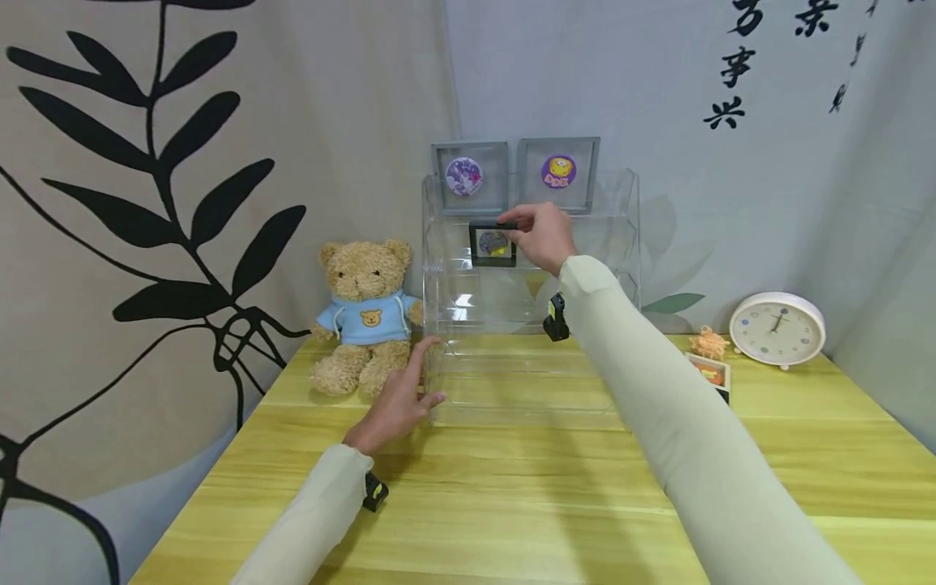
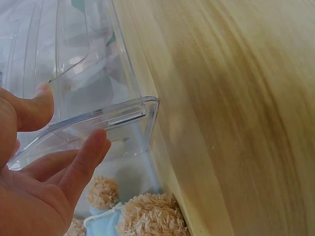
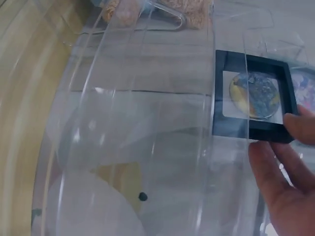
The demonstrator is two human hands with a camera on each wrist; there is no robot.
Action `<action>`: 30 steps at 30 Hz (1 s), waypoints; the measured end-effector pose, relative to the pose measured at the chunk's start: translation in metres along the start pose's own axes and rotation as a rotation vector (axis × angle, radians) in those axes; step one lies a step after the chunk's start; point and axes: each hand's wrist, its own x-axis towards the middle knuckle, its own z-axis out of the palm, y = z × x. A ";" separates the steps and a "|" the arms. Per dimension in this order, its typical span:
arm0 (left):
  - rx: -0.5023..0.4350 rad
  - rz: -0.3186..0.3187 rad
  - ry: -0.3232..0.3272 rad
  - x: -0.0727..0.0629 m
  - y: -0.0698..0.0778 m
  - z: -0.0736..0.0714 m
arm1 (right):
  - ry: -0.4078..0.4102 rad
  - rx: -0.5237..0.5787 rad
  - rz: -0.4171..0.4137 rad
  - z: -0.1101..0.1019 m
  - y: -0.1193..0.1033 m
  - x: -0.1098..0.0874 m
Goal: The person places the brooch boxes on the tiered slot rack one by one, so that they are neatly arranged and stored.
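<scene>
With thumb and fingers, my right hand (image 1: 544, 236) pinches the right edge of a small black display frame (image 1: 493, 244). A round grey-and-yellow badge shows inside it. In the right wrist view the frame (image 3: 253, 120) stands upright, partly behind the clear front lip of a tier of the transparent acrylic rack (image 3: 147, 108). My left hand (image 1: 398, 402) is at the rack's lower left side. The left wrist view shows its thumb and fairly straight fingers (image 2: 88, 157) on either side of the rack's clear edge (image 2: 93, 115). Whether the thumb touches is unclear.
Two grey frames with round badges, one purple (image 1: 471, 205) and one with a yellow figure (image 1: 559, 205), stand on the top tier. A teddy bear (image 1: 366, 321) sits left of the rack. At right are a white clock (image 1: 778, 329), an orange figure (image 1: 708, 343) and a small box (image 1: 724, 375).
</scene>
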 end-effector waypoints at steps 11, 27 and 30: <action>-0.012 -0.025 -0.009 -0.001 0.000 0.000 | -0.152 -0.116 -0.019 0.012 -0.010 0.002; -0.010 -0.041 -0.010 -0.002 0.004 -0.001 | -0.250 -0.274 -0.247 -0.018 -0.015 -0.037; -0.010 -0.039 -0.013 -0.002 0.004 0.000 | -0.277 -0.326 -0.326 -0.031 -0.008 -0.056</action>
